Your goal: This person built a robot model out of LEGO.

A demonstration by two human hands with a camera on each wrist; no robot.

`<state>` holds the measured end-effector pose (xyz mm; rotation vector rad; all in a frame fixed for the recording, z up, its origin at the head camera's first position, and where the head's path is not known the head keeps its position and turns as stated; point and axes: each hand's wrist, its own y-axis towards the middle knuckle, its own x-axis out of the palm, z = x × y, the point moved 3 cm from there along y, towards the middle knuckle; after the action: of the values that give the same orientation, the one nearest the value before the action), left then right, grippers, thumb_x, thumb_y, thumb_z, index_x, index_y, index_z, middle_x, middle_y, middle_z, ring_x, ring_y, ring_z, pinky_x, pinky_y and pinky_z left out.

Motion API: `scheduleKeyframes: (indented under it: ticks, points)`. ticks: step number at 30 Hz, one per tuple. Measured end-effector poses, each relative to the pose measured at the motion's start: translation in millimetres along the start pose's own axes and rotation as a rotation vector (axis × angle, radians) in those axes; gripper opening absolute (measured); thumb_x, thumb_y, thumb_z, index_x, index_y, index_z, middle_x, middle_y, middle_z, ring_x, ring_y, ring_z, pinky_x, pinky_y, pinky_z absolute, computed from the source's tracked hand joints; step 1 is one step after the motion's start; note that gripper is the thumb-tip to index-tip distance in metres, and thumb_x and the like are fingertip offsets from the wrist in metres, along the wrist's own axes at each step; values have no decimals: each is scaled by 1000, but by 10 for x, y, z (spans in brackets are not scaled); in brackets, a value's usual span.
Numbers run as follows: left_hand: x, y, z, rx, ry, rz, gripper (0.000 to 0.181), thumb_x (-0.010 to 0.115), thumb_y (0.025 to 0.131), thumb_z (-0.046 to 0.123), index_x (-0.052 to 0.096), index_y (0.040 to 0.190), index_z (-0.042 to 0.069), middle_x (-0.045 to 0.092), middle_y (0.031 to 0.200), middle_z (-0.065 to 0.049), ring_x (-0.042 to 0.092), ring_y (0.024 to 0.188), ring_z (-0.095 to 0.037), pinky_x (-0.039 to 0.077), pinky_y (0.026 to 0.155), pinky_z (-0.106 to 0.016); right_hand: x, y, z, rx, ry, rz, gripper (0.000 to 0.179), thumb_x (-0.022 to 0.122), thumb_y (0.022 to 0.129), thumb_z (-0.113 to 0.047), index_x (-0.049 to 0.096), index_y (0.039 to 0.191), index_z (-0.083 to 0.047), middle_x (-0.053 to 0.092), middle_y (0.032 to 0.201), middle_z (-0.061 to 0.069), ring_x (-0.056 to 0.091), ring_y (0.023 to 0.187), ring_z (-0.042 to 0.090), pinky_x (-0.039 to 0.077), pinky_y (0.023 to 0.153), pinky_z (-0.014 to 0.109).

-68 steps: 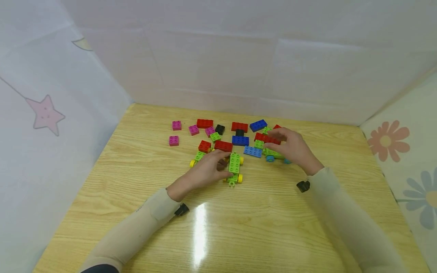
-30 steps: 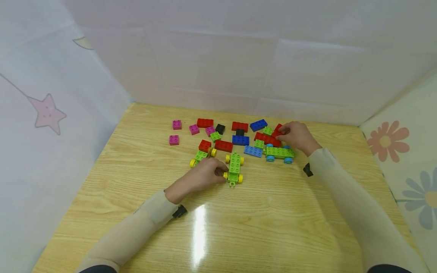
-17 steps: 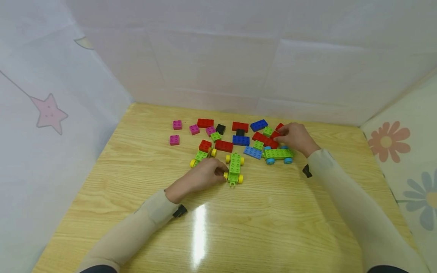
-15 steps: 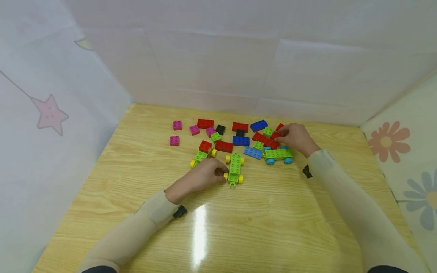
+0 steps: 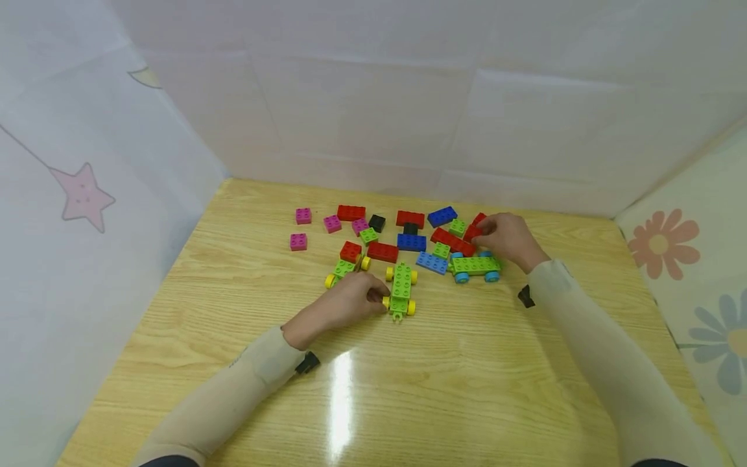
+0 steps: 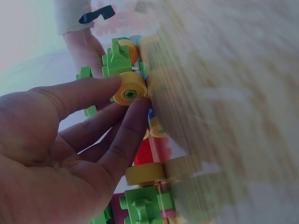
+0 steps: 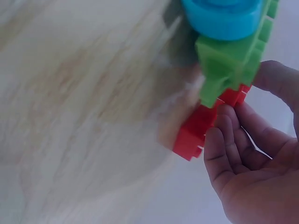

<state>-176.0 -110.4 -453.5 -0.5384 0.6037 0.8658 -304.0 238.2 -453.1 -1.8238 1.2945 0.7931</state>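
Observation:
My left hand (image 5: 353, 298) pinches a yellow wheel (image 6: 131, 88) of a green brick-studded car base (image 5: 401, 285) between thumb and fingertips. That base stands lengthwise on the table. Farther right, my right hand (image 5: 509, 239) has thumb and fingers around a red building brick (image 5: 473, 228), partly covered by the hand. Beside that brick lies a long red brick (image 5: 453, 242). Just in front of the right hand stands a green car base with blue wheels (image 5: 475, 264); in the right wrist view its blue wheel (image 7: 224, 18) shows large above the red brick.
Another yellow-wheeled green base (image 5: 343, 268) sits partly behind the left hand, near a small red brick (image 5: 351, 251). Several pink bricks (image 5: 298, 242) lie at the left. Blue bricks (image 5: 412, 242), a light-blue brick (image 5: 432, 263) and a black one (image 5: 377, 223) lie in the middle.
My right hand has moved from over the blue-wheeled base back to the red brick. The long red brick and that base shifted slightly. My left hand lowered from the green base to its wheel.

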Motion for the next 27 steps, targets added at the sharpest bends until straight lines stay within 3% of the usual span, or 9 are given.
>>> scheduleKeyframes:
  ticks: [10,14,19,27]
  points:
    - [4,17,-30,-2,-4,4,27,81,102,12,82,127,1,84,121,-11,76,102,-15,65,96,-36,-17,-167,-197,-19,126,53,52,76,107,-36,68,146,-4,73,141,22,69,128,40,59,109,59]
    - [1,17,-25,-8,-1,6,27,81,103,12,82,128,1,84,122,-10,76,103,-16,65,97,-37,50,-239,-358,-52,163,36,49,76,106,-33,68,146,-6,71,143,20,67,129,40,58,112,61]
    - [3,27,-23,-4,3,1,28,81,103,13,82,128,1,84,122,-9,77,104,-16,66,97,-37,180,-319,-543,-100,162,46,43,79,105,-30,72,142,-8,75,133,17,71,120,36,60,108,57]
    - [8,33,-33,-1,3,3,28,82,102,12,81,128,1,83,122,-10,77,104,-16,66,97,-37,380,-462,-790,-172,210,26,44,85,102,-35,75,136,-10,76,127,12,73,112,31,61,104,53]
